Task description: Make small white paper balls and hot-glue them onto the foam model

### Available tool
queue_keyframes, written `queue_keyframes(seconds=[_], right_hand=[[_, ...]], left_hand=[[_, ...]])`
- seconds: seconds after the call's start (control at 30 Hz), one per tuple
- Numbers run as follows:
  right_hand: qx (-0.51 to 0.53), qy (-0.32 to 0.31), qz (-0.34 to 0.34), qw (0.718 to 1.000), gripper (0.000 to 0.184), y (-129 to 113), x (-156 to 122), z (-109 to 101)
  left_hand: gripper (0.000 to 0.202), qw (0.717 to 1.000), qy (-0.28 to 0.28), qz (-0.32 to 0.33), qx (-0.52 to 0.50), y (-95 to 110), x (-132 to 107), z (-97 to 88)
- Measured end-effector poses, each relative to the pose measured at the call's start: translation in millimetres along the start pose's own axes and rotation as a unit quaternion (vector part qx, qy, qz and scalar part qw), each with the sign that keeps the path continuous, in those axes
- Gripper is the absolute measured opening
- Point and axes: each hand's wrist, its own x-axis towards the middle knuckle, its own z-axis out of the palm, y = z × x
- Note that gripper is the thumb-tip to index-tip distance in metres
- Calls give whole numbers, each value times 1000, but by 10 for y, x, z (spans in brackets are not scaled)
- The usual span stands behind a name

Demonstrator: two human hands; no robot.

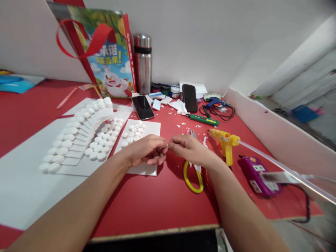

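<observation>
Both my hands meet over the red table [157, 199]. My left hand [147, 151] and my right hand [187, 148] pinch the same tiny white piece [167, 145] between their fingertips; I cannot make out what it is. Under my left hand lies a white card [151, 131] with several small white foam discs [133, 133] on it. Yellow-handled scissors [193, 176] lie just beneath my right wrist.
Rows of white discs on paper strips [78, 136] lie on a large white sheet at left. A yellow glue gun [225, 141], a purple power strip [256, 173], two phones [143, 106], a green cutter [203, 120], a steel flask [142, 63] and a fruit gift bag [107, 52] surround the hands.
</observation>
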Motion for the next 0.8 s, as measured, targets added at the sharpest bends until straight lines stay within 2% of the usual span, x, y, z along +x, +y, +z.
queue_keyframes(seconds=[0.07,0.13,0.17,0.27,0.3,0.33,0.4,0.43,0.5,0.57,0.6,0.63,0.7,0.8], right_hand=[[5,9,14,1000,27,19,14,17],[20,29,36,999,27,41,31,37],[31,39,48,998,27,51,40,45],[59,50,67,995,26,70,58,56],[60,51,67,995,25,71,61,55],[54,56,65,995,25,70,62,53],[30,76,51,995,24,58,60,51],[16,87,42,995,23,47,56,51],[-10,102,20,995,21,18,42,54],[-39,112,-5,993,21,-10,22,57],[-57,117,-19,991,21,-20,11,57],[-77,119,-32,989,21,-27,1,57],[-117,112,-55,985,21,-32,-17,54],[-163,96,-81,979,22,-27,-31,51]], left_hand=[[21,998,18,20,63,-22,14,17],[20,976,73,81,188,-48,36,41],[21,950,107,122,266,-61,47,57],[21,842,182,216,459,-83,68,116],[21,820,189,226,491,-84,69,137],[21,809,195,229,505,-81,67,157],[22,817,214,226,485,-69,59,190],[23,839,222,219,447,-59,54,199],[26,909,217,178,307,-35,52,196],[35,974,166,94,118,-8,63,163],[42,991,126,44,31,4,73,138],[47,996,83,-3,-42,15,84,110],[47,987,15,-65,-145,29,101,61],[31,968,-17,-90,-234,32,103,26]])
